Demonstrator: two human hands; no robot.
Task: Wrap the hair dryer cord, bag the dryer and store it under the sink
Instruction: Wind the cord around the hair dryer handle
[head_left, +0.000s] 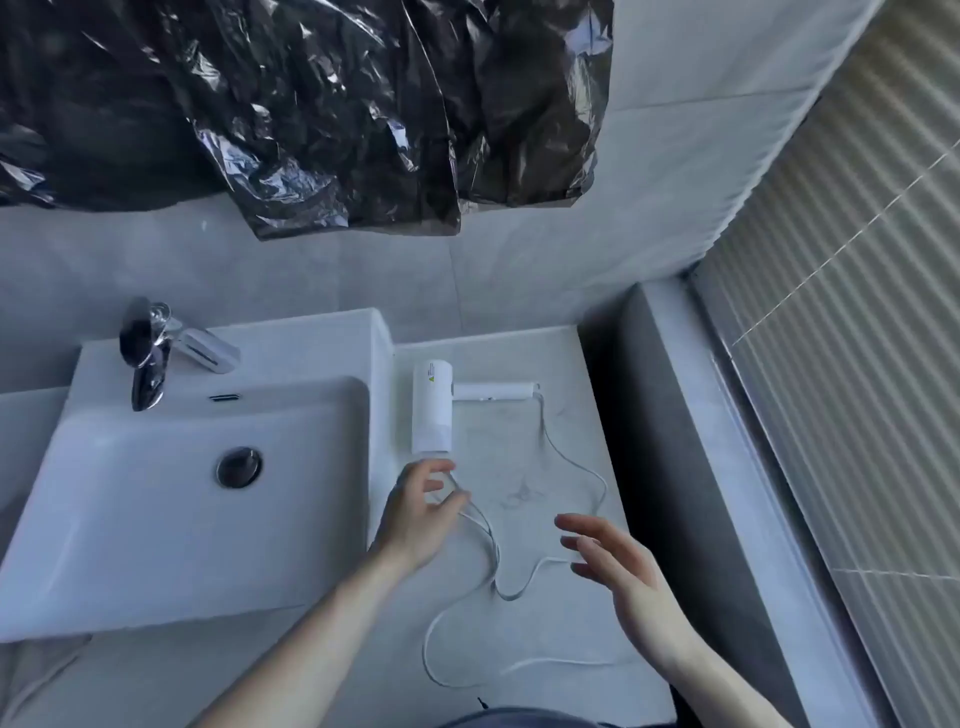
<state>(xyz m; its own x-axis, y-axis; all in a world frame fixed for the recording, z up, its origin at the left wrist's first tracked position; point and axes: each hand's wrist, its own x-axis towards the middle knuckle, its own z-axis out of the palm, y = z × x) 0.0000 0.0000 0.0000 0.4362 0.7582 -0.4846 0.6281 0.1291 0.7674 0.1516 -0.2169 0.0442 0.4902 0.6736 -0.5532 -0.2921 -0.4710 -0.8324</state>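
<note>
A white hair dryer with a short cylindrical barrel (432, 410) is laid flat on the pale marbled countertop (524, 452), its barrel running parallel to and just beside the right wall of the white rectangular ceramic basin (171, 499), its straight handle pointed right toward the grey ledge (670, 415) under the ribbed window blind (852, 322). The counter is bounded by the basin on the left, the grey tiled wall at the back and the dark step of the ledge on the right; bare surface is left between the handle and the near edge, crossed only by the thin white cord (571, 467), which is trailed from the handle's end in loose loops toward the front edge.

The left hand (421, 512) is held just below the barrel's near end, fingers loosely curled, and the cord is seen passing at the fingertips; whether it is pinched cannot be told. The right hand (623, 577) is held above the cord's loops, fingers spread and nearly straight, nothing gripped.

Crumpled black plastic sheeting (291, 109) is hung across the wall above. A chrome tap (150, 353) is mounted behind the basin.
</note>
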